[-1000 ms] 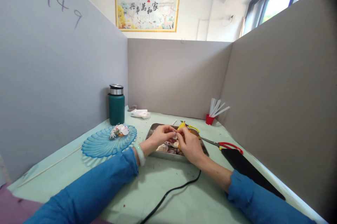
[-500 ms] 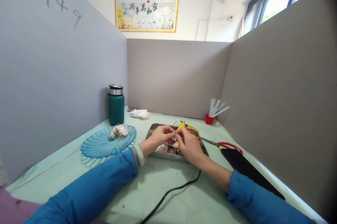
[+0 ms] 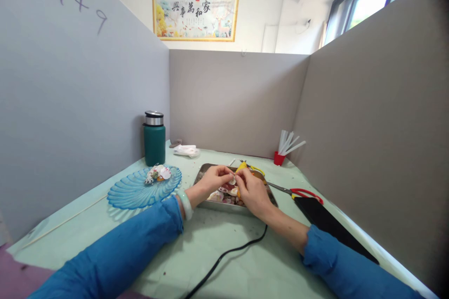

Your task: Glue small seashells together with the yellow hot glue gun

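Note:
Both my hands meet over a metal tray (image 3: 202, 173) that holds several seashells (image 3: 224, 194). My left hand (image 3: 212, 179) and my right hand (image 3: 253, 190) have their fingertips pinched together on a small pale shell (image 3: 232, 179) between them. A yellow tool (image 3: 245, 168) lies in the tray just behind my fingers. A pale bangle sits on my left wrist, and both sleeves are blue.
A blue glass shell-shaped plate (image 3: 135, 192) with a few shells stands at the left, a green flask (image 3: 154, 138) behind it. Red-handled scissors (image 3: 298, 192), a black flat object (image 3: 329, 225) and a red cup of white sticks (image 3: 282, 154) are at the right. A black cable (image 3: 224, 259) runs toward me. A thin wooden stick (image 3: 63, 225) lies at the left.
My hands have stayed over the tray with only small finger movements on the shell. The view has shifted slightly.

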Demonstrator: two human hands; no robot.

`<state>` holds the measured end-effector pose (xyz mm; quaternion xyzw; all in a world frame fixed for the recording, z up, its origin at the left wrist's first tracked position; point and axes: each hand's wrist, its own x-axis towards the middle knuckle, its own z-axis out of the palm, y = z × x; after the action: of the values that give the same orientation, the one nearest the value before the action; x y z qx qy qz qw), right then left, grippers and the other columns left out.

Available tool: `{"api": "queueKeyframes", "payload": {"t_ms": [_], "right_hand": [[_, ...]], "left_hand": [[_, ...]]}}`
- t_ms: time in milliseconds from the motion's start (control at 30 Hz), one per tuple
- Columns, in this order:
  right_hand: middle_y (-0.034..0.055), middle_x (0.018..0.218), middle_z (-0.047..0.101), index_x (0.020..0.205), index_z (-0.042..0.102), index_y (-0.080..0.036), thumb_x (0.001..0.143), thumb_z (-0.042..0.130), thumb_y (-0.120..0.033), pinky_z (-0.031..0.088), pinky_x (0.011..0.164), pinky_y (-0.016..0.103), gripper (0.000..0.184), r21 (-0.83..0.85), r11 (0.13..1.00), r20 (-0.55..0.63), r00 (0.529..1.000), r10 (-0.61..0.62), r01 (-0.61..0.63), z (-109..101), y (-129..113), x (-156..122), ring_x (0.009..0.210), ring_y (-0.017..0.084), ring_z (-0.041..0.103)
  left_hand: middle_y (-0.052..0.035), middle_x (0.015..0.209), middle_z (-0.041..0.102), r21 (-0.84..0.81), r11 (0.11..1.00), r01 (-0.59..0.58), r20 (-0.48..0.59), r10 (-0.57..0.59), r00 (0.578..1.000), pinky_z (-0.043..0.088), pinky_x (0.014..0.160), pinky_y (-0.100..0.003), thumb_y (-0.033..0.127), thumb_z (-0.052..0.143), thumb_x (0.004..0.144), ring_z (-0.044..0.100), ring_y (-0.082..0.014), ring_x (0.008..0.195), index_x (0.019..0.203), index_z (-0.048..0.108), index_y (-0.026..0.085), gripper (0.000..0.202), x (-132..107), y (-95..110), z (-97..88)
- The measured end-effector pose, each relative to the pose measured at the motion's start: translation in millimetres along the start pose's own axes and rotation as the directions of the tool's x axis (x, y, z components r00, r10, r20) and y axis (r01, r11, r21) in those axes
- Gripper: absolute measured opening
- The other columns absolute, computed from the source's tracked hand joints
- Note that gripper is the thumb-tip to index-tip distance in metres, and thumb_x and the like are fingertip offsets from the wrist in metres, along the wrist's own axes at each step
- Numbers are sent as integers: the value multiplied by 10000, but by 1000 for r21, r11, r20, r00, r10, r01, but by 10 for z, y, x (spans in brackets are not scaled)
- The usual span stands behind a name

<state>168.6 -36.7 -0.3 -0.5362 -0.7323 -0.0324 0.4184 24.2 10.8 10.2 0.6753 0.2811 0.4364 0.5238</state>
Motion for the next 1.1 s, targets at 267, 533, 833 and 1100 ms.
{"api": "queueKeyframes", "payload": {"t_ms": [267, 533, 833, 1100], "right_hand": [[1, 704, 596, 840, 511, -204, 872, 354, -317, 334, 586, 218, 196, 4, 1000, -8, 1000, -1, 1, -1, -2, 2, 647, 139, 541], [5, 712, 607, 854, 515, -203, 866, 365, -319, 340, 595, 220, 190, 11, 1000, -15, 1000, 7, -6, 8, 3, 3, 649, 142, 549], [10, 739, 617, 881, 511, -202, 853, 362, -281, 345, 594, 226, 172, -14, 1000, 11, 1000, 24, -24, 4, 29, 10, 656, 147, 557], [13, 757, 617, 835, 542, -194, 822, 421, -261, 323, 595, 223, 139, -71, 997, 107, 994, 4, 3, 52, 57, -9, 695, 139, 550]], "left_hand": [[-9, 662, 577, -62, 998, -16, 62, 20, 998, 479, 573, -247, 280, 675, 632, 557, -91, 536, 802, 578, 105, 263, 9, -27, -15], [-15, 621, 579, -31, 1000, 2, 11, -2, 1000, 475, 560, -239, 268, 678, 625, 565, -97, 524, 755, 588, 94, 234, 3, -16, -7], [-18, 671, 590, -95, 995, 9, -167, -25, 986, 496, 574, -251, 240, 660, 645, 588, -108, 546, 785, 570, 113, 209, 26, -15, -50], [-26, 692, 593, -113, 993, 12, -208, -35, 978, 506, 578, -263, 210, 659, 644, 608, -124, 565, 794, 560, 117, 202, 74, -48, -115]]}}
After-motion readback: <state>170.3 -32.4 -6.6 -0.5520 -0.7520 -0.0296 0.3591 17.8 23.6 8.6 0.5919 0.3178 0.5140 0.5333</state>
